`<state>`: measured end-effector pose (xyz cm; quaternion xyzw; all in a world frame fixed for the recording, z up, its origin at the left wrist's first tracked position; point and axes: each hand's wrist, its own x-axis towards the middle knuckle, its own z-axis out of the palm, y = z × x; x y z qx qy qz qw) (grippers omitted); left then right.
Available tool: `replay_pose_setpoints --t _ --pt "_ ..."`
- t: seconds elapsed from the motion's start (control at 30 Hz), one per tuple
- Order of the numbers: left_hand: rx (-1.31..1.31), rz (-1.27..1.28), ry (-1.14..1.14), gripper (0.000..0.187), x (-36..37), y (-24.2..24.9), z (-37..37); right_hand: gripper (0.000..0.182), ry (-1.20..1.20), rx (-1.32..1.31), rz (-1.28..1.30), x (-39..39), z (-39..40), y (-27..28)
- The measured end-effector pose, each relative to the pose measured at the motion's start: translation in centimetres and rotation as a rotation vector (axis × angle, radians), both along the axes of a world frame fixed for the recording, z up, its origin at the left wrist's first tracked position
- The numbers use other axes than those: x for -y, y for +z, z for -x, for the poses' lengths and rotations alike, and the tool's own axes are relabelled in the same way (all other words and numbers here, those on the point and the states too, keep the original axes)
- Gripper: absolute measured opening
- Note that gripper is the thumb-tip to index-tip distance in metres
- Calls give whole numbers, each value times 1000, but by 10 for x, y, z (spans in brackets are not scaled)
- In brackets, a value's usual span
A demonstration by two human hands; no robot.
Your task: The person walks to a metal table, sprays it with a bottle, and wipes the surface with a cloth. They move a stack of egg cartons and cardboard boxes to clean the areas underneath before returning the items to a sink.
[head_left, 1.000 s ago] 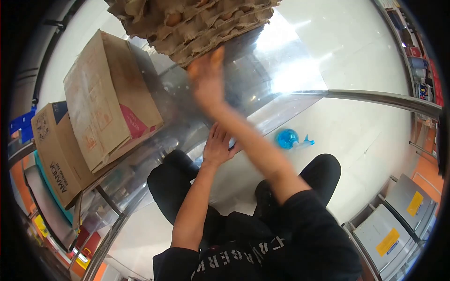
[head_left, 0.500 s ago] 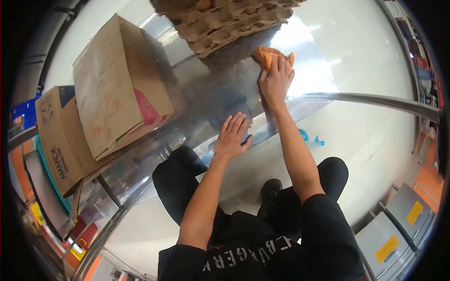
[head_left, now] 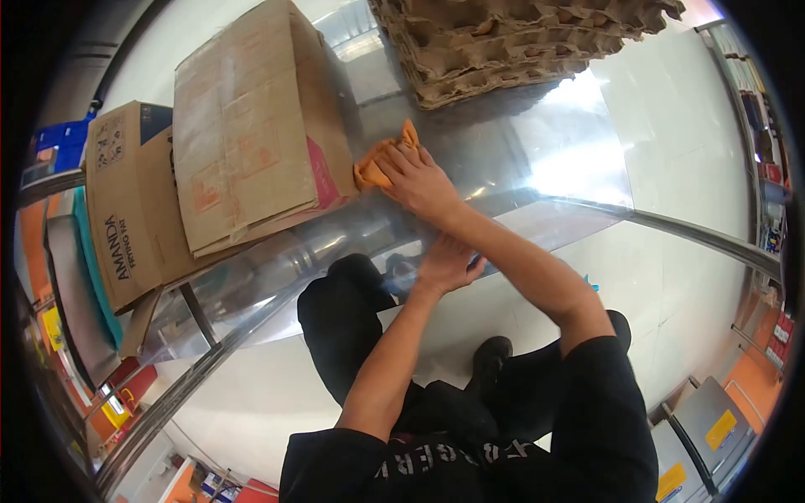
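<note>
An orange cloth [head_left: 375, 168] is bunched under my right hand [head_left: 417, 186], which presses it onto the shiny shelf surface [head_left: 495, 142]. Its left edge meets the lower corner of a large cardboard box [head_left: 243, 126]. Below my right forearm, my left hand [head_left: 447, 265] rests at the front edge of the shelf. Its thumb stands apart, while the fingertips are partly hidden by the forearm. No object shows in the left hand.
Stacked cardboard egg trays [head_left: 503, 50] stand at the back of the shelf. Left of the large box is a second carton [head_left: 126, 218] with printed lettering. A metal rail [head_left: 704, 243] runs off to the right. Grey panels with yellow labels [head_left: 721, 429] are at lower right.
My right hand has swept the orange cloth left across the shelf, from near the right end to the large box. My left hand has shifted slightly right and down. The whole view has shifted too.
</note>
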<state>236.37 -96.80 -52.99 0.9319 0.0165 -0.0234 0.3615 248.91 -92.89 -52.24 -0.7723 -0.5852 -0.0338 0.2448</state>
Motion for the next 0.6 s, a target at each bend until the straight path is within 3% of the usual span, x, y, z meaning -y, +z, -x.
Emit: replay_pose_setpoints --t 0.13,0.23,0.33,0.37,0.43,0.6 --pt "-162 262 168 56 0 25 2 47 -320 104 -59 -85 -5 -20" --pt "-222 143 134 56 1 22 4 49 -370 48 -3 -130 -41 -27" --pt "-275 132 55 55 -2 18 3 53 -305 -11 64 -115 -36 -26" --pt "-147 102 58 54 1 11 5 52 -224 -48 -31 -92 -26 -10" --pt "116 34 61 52 4 -7 6 53 -166 -1 36 -35 6 -9" --pt "213 -17 64 51 7 -11 10 55 -209 110 18 -53 -23 -18"
